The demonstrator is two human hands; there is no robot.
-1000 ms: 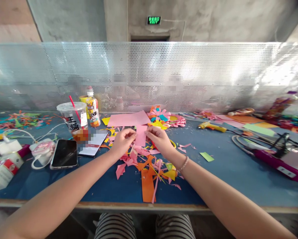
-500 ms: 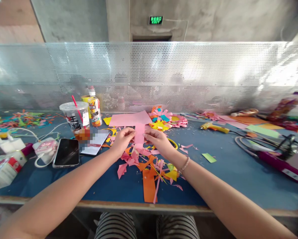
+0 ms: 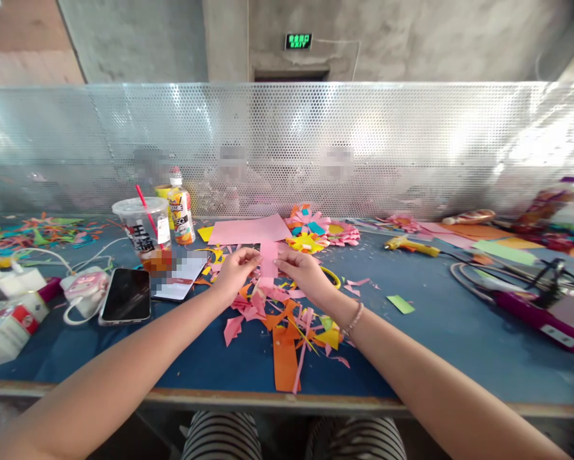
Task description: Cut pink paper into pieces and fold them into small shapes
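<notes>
Pink strip (image 3: pixel 269 257) is held between both hands, over the scraps (image 3: pixel 252 306) in mid-table. The left hand (image 3: pixel 237 275) pinches one long edge, the right hand (image 3: pixel 302 269) the other, thumbs and fingers nearly closed. Blue tabletop (image 3: pixel 392 345) stretches right from the scraps towards the cables (image 3: pixel 466 281); leftward, the phone (image 3: pixel 125 296) and cup (image 3: pixel 143 223) crowd nearer. Fingertips cover parts of both edges; any fold is hard to make out. The strip looks thin, flat and rectangular, the scraps jagged and crumpled.
</notes>
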